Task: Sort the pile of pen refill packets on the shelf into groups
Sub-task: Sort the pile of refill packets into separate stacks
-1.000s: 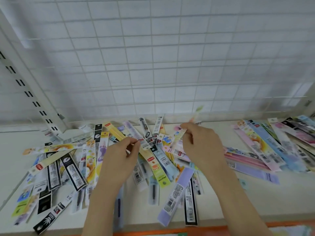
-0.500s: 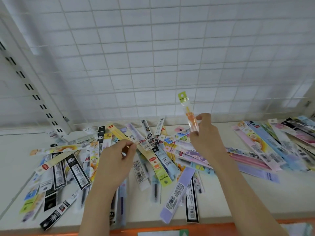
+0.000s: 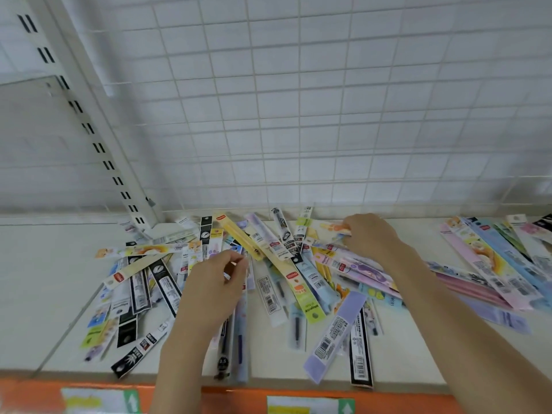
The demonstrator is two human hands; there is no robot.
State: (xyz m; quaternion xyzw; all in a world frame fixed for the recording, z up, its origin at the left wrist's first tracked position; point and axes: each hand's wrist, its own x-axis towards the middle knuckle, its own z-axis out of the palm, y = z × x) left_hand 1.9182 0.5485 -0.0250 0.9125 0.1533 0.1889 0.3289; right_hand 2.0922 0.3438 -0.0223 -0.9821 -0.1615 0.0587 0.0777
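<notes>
A loose pile of pen refill packets [image 3: 301, 282] in many colours covers the middle of the white shelf [image 3: 53, 282]. My right hand [image 3: 372, 239] is low over the back of the pile. Its fingers are closed on a pale packet with an orange cartoon print [image 3: 330, 227], which lies nearly flat and points left. My left hand [image 3: 213, 286] hovers over the pile's left half with thumb and fingers pinched. It appears to grip the tops of clear packets [image 3: 236, 339] that run down under the palm to the shelf's front edge.
A fanned group of pink, blue and green packets [image 3: 495, 264] lies at the right. A white wire grid [image 3: 298, 115] backs the shelf, with a slotted upright [image 3: 98, 147] at the left. An orange strip with labels [image 3: 185, 398] runs along the front edge.
Half a second ago my right hand held the orange-print packet upright above the pile; now it has lowered it flat onto the back of the pile. My left hand has stayed pinched in place.
</notes>
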